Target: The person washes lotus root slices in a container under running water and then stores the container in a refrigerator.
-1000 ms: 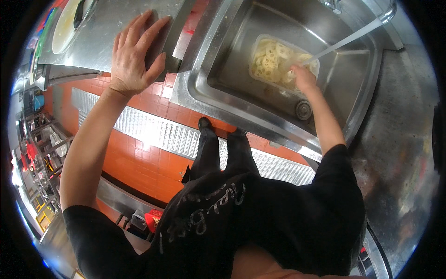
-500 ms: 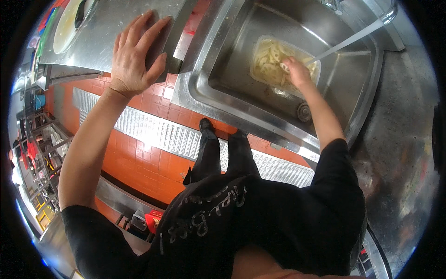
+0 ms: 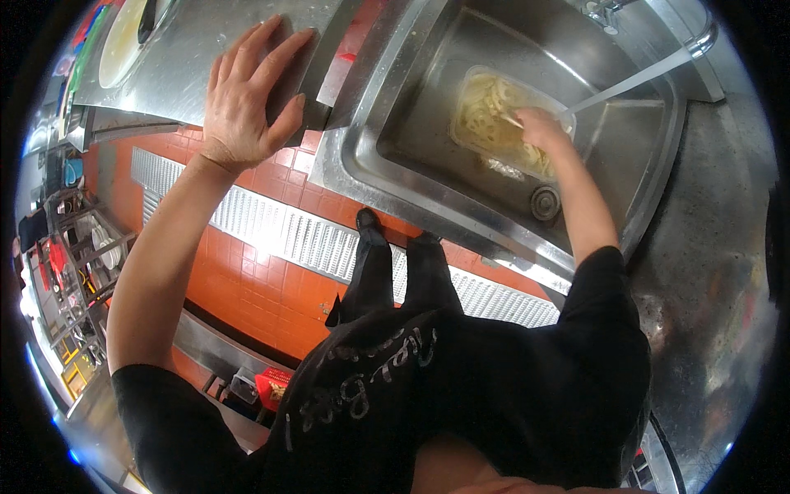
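My left hand (image 3: 245,103) rests flat on the steel worktop (image 3: 185,49) at the left, its fingers apart and nothing in it. In the sink stands a clear plastic tub (image 3: 455,136) of water with pale lotus root slices (image 3: 485,107). My right hand (image 3: 541,129) reaches into the right side of the tub, with its fingers closed on a lotus root slice (image 3: 512,120) at the fingertips. Part of that hand is blurred, and its palm side is hidden. A water stream (image 3: 629,81) runs from the tap (image 3: 702,41) into the tub beside this hand.
The steel sink (image 3: 362,160) has a round drain (image 3: 545,202) near the tub. A white board (image 3: 115,53) with a dark-handled knife (image 3: 146,20) lies at the far left. Below are a metal floor grate (image 3: 284,226) and a rack (image 3: 86,263) of kitchenware.
My right hand has shifted slightly within the tub, and the slices and water around it are stirred. My left hand stays on the worktop. The whole view has shifted a little.
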Action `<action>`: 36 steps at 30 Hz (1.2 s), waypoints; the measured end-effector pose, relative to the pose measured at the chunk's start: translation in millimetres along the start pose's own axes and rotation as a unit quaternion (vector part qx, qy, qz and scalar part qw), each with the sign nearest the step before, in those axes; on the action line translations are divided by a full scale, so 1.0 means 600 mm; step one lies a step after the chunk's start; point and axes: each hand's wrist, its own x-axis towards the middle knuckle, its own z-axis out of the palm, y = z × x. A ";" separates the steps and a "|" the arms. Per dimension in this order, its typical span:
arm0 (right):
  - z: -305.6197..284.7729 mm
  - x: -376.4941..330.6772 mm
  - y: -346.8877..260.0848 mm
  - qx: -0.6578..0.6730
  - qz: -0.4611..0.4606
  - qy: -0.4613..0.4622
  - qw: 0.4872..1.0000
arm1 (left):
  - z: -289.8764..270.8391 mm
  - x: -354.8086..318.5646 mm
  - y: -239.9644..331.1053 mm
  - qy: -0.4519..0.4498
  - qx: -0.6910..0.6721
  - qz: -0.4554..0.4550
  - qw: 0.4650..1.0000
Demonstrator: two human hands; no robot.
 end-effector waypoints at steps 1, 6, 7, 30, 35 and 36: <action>-0.027 -0.017 -0.006 -0.026 -0.033 0.001 0.999 | 0.001 -0.006 -0.001 -0.002 0.005 -0.004 1.000; -0.004 -0.017 -0.041 0.053 -0.089 0.190 0.976 | -0.002 -0.001 0.003 0.006 -0.005 -0.009 1.000; 0.013 -0.014 -0.049 0.060 -0.060 0.191 0.978 | -0.003 0.001 0.005 0.014 -0.012 -0.007 1.000; 0.010 -0.065 0.030 0.162 -0.081 0.184 0.966 | -0.002 -0.005 0.001 0.007 -0.005 -0.016 1.000; 0.064 -0.023 0.036 0.081 0.066 0.111 0.988 | -0.004 0.005 0.006 0.022 -0.015 -0.005 1.000; 0.052 -0.021 0.031 0.095 0.055 0.123 0.986 | -0.004 0.003 0.005 0.014 -0.013 -0.006 1.000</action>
